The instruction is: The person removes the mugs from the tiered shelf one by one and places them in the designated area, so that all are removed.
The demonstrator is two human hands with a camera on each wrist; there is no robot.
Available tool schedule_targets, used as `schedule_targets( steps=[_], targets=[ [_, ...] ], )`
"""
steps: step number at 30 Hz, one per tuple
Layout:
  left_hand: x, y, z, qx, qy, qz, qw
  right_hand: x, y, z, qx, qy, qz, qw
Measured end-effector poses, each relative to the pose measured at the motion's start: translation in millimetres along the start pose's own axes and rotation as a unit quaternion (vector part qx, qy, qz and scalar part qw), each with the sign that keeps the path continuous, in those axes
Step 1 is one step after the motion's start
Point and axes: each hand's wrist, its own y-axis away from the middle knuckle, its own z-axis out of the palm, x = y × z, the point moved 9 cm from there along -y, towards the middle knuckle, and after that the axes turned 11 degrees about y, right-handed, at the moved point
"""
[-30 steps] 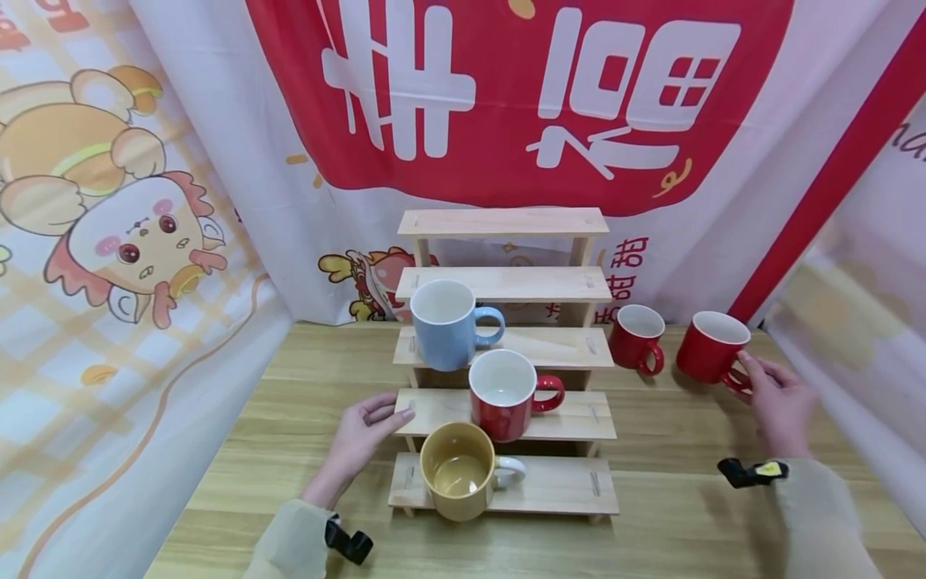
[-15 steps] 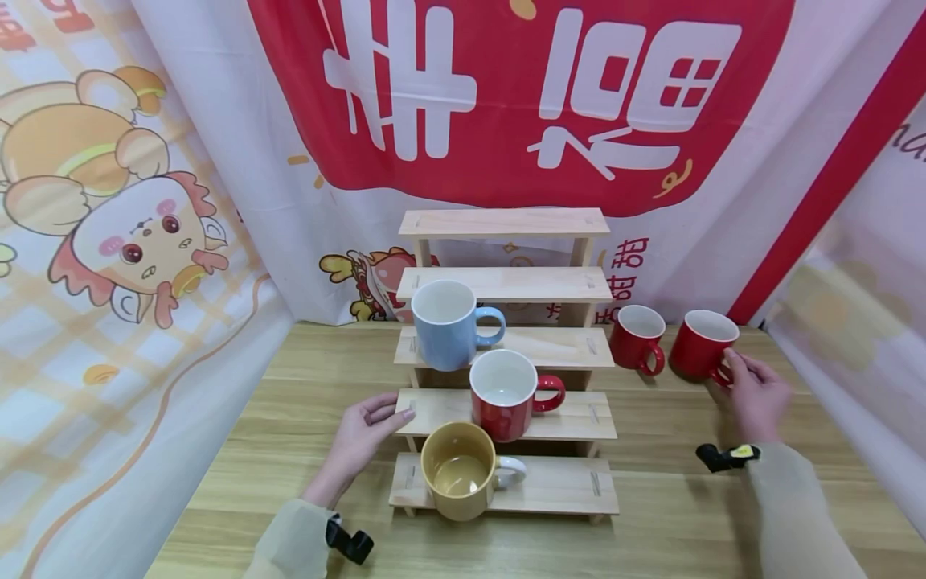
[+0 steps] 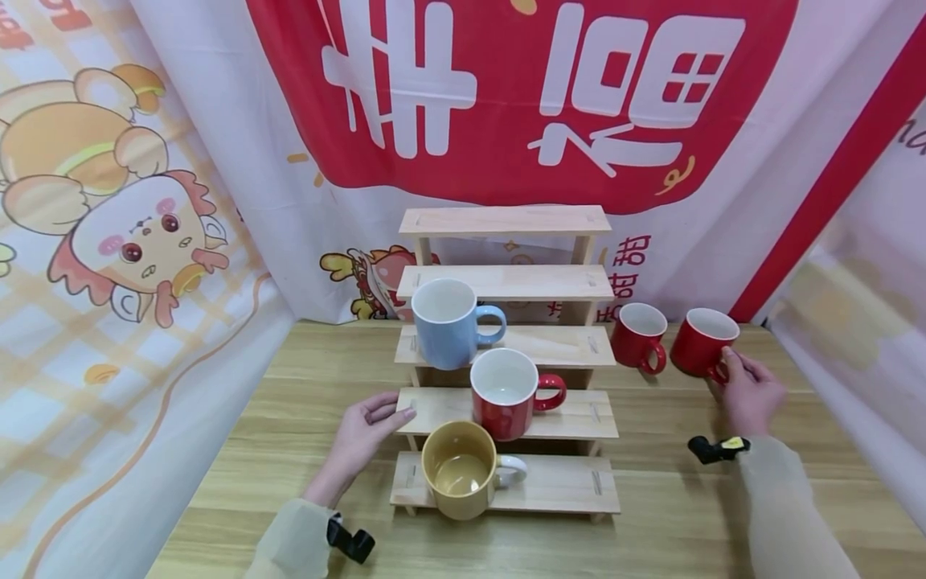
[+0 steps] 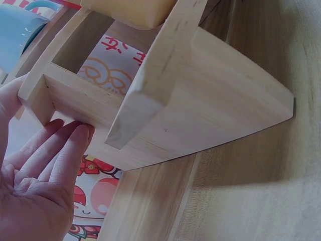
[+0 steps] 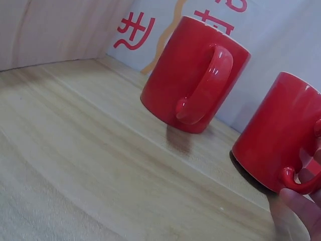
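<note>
My right hand (image 3: 752, 396) holds a red mug (image 3: 696, 347) with a white inside by its handle, at the back right of the table. In the right wrist view that mug (image 5: 271, 133) stands upright, its base right at the tabletop. A second red mug (image 3: 633, 342) is just left of it, handle turned toward me. My left hand (image 3: 365, 430) holds the left end of a tiered wooden stand (image 3: 427, 406), at the second step from the bottom. In the left wrist view its thumb lies on the board and the fingers (image 4: 67, 150) are underneath.
On the stand are a yellow mug (image 3: 459, 474) on the bottom step, a red mug (image 3: 502, 402) above it and a blue mug (image 3: 444, 330) on the third step. Printed cloth (image 3: 347, 209) walls the wood-grain table (image 3: 304, 362) at the back and sides.
My right hand has moved left with the red mug, bringing it closer to the other red mug on the table. The left hand has stayed on the stand.
</note>
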Motion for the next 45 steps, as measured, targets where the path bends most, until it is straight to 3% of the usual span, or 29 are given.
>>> schedule_targets(
  steps=[14, 23, 26, 30, 39, 45],
  targets=[
    [0.6, 0.1, 1.6, -0.003, 0.008, -0.002, 1.0, 1, 3, -2, -0.004, -0.062, -0.018, 0.998],
    [-0.1, -0.3, 1.9, -0.007, 0.01, 0.0, 0.9999, -3, 6, -7, -0.057, -0.089, -0.002, 0.994],
    [-0.2, -0.4, 1.4, -0.006, 0.009, 0.001, 0.9999, -15, 9, -16, -0.035, -0.007, -0.023, 0.999],
    [-0.3, -0.3, 1.1, -0.005, 0.011, 0.0, 0.9999, -30, 7, -24, -0.018, 0.101, -0.069, 0.992],
    [-0.8, 0.0, -0.2, -0.002, 0.01, 0.0, 1.0, -77, 34, -10, -0.032, 0.081, -0.137, 0.987],
    [-0.6, -0.5, 0.2, -0.002, 0.006, 0.0, 1.0, -103, 59, 5, -0.06, 0.125, -0.159, 0.977]
  ],
)
